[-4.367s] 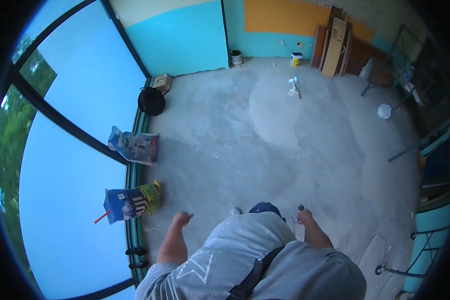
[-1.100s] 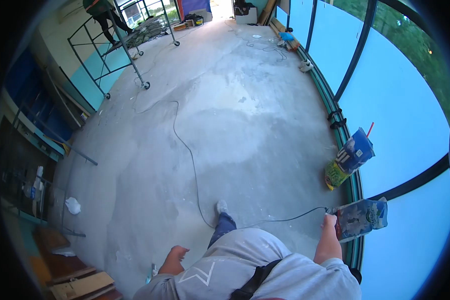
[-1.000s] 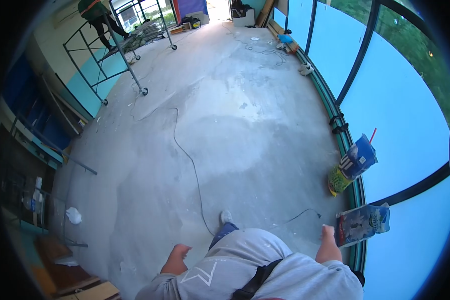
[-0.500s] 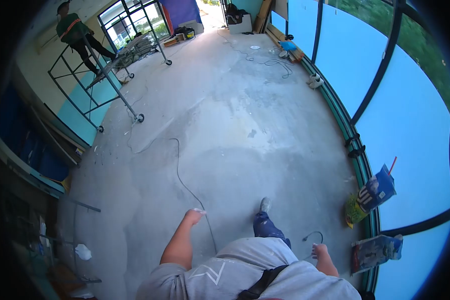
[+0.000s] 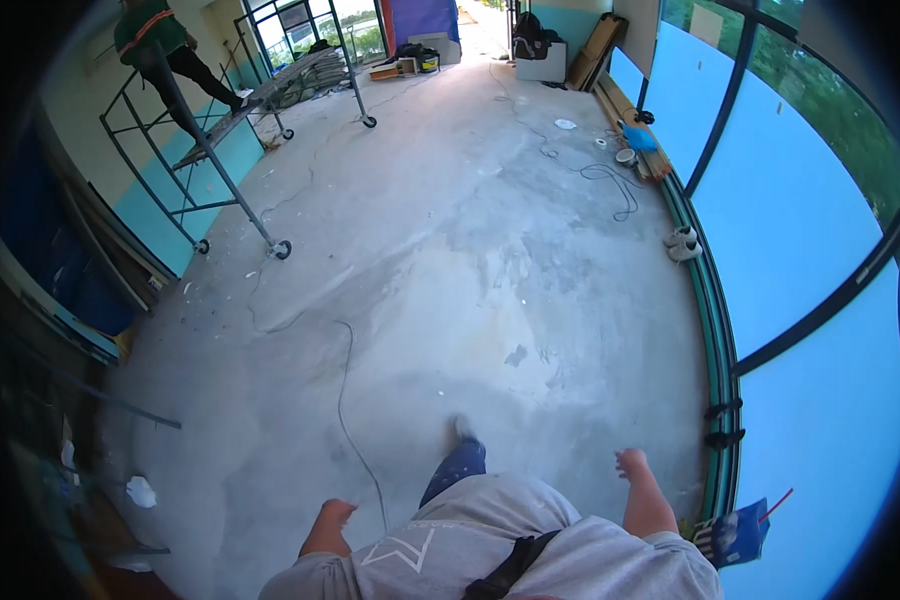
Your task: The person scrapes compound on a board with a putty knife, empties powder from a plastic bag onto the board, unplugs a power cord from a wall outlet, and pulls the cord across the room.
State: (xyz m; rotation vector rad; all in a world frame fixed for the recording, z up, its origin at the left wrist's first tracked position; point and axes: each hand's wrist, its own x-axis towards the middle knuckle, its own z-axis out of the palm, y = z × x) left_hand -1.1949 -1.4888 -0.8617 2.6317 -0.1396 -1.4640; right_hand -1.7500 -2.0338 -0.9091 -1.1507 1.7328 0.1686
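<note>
My left hand (image 5: 338,511) hangs at my left side over the concrete floor (image 5: 530,290), its fingers loosely bent, with nothing visible in it. A thin dark cord (image 5: 341,400) runs along the floor just to the right of that hand. Out to my right, my right hand (image 5: 630,463) is held away from my body, fingers slightly apart and holding nothing I can see. My blue-trousered leg (image 5: 457,472) is stretched forward, its shoe blurred. Near the right arm, a blue printed bag (image 5: 738,533) with a red stick stands by the window frame.
At the left a person (image 5: 160,50) stands on a wheeled scaffold (image 5: 232,175). White shoes (image 5: 683,244) sit along the right window rail (image 5: 705,310), with wooden boards (image 5: 630,125) and a coiled cable (image 5: 615,190) farther on. A white scrap (image 5: 141,491) lies at lower left.
I have moved forward, and the shoes and bag now appear lower in view. My left hand has drawn back; my right hand has swung forward. A different leg is out in front.
</note>
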